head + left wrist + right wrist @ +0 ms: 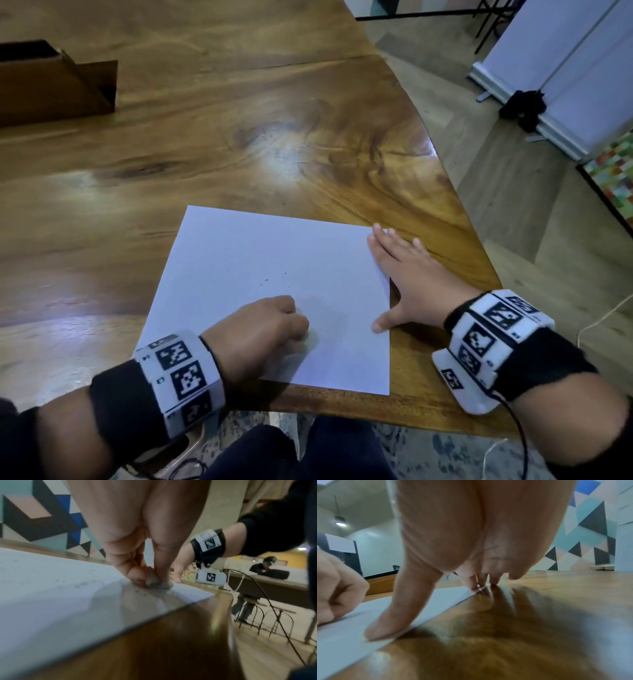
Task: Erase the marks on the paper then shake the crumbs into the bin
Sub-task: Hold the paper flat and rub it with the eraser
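Note:
A white sheet of paper (274, 274) lies on the wooden table (239, 137) near its front edge, with a few small dark crumbs (265, 281) scattered on it. My left hand (274, 325) is curled near the sheet's lower middle and pinches a small grey eraser (152, 580) against the paper (51, 595). My right hand (404, 274) lies flat with fingers spread on the sheet's right edge, thumb (388, 622) and fingertips (476, 586) pressing the paper (342, 642) down. Faint grey smudges show by the eraser.
A brown cardboard box (51, 89) stands at the table's far left. The table's curved right edge (455, 205) drops to the floor, where a white panel (565, 68) and a colourful mat (613, 174) lie. A cable hangs from my right wrist.

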`<state>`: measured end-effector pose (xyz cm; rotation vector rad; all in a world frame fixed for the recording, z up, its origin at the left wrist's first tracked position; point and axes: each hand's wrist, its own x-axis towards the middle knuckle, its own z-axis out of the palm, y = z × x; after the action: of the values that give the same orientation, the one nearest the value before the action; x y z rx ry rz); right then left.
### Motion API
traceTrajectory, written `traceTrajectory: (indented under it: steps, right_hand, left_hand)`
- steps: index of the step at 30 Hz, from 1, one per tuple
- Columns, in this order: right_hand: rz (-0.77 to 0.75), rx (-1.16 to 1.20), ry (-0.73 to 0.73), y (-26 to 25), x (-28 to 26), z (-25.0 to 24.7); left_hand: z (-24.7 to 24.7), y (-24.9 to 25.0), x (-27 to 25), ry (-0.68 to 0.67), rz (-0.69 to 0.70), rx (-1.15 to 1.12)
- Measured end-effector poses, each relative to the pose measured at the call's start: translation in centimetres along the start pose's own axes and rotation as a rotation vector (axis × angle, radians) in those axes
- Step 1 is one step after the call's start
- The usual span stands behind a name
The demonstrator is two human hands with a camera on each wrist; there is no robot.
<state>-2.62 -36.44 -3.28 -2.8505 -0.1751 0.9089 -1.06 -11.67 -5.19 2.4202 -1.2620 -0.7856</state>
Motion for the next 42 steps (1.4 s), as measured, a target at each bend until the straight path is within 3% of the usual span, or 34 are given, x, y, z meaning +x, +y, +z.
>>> traceTrajectory:
  steps: [3,8,13,19,24,28,33,39,42]
  right_hand:
    - [0.006,0.007,-0.014,-0.2,-0.4,0.1]
    - [0.113,-0.029,0.004,-2.1,-0.2,0.2]
    - [0.170,-0.066,-0.036,-2.9,0.1,-0.1]
    - [0.189,-0.126,-0.053,-3.1,0.2,-0.2]
    - [0.192,-0.148,-0.057,-3.2,0.1,-0.4]
    - [0.189,-0.158,-0.040,-3.2,0.1,-0.4]
    - [0.183,-0.181,-0.024,-3.1,0.1,-0.3]
    - [0.174,-0.170,-0.018,-3.0,0.1,-0.3]
    - [0.170,-0.176,-0.018,-2.9,0.0,-0.2]
  left_hand:
    - [-2.7,0.8,1.7,-0.003,-0.053,-0.062]
    - [-7.3,0.0,7.5,0.218,-0.226,-0.080]
    - [-8.0,0.5,11.3,0.289,-0.276,-0.001]
    - [-7.1,0.5,9.6,0.077,-0.207,-0.066]
    - [-7.4,0.9,10.8,0.308,-0.286,-0.070]
    - [-6.8,1.1,9.6,0.091,-0.231,-0.088]
    - [-7.3,1.6,11.9,0.294,-0.273,-0.040]
    - [-5.0,1.8,8.7,0.098,-0.114,-0.020]
    - [-6.2,1.7,10.1,0.154,-0.174,-0.055]
